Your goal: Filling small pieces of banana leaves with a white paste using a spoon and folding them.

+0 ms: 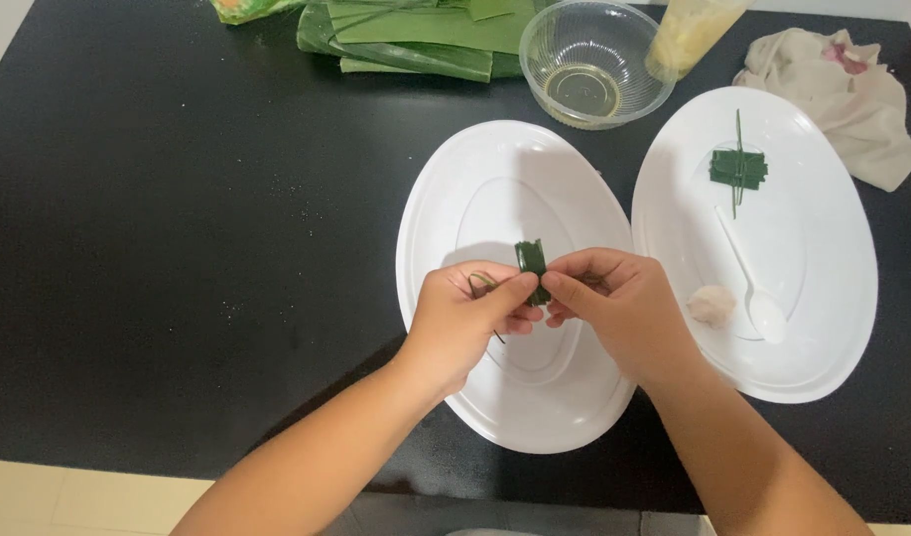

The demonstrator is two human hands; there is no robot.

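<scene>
Both hands meet over a white oval plate (pixel 446 208) on a black table. My left hand (pixel 470 318) and my right hand (pixel 609 303) pinch a small folded green leaf parcel (pixel 532 260) between thumbs and forefingers, holding it just above the plate. A thin green strip (pixel 482 283) curls out of the left hand's fingers. On a second white oval plate (pixel 823 258) to the right lie a finished leaf parcel (pixel 738 169) tied with a strip, a white plastic spoon (pixel 753 293) and a small pale lump (pixel 712 304) of filling.
A clear plastic bowl (pixel 594 60) with a little yellowish liquid stands behind the plates. Stacked green leaves (pixel 406 35) lie at the back. A plastic cup (pixel 694 30) and a crumpled beige cloth (pixel 852 94) sit at the back right. The table's front edge is near my forearms.
</scene>
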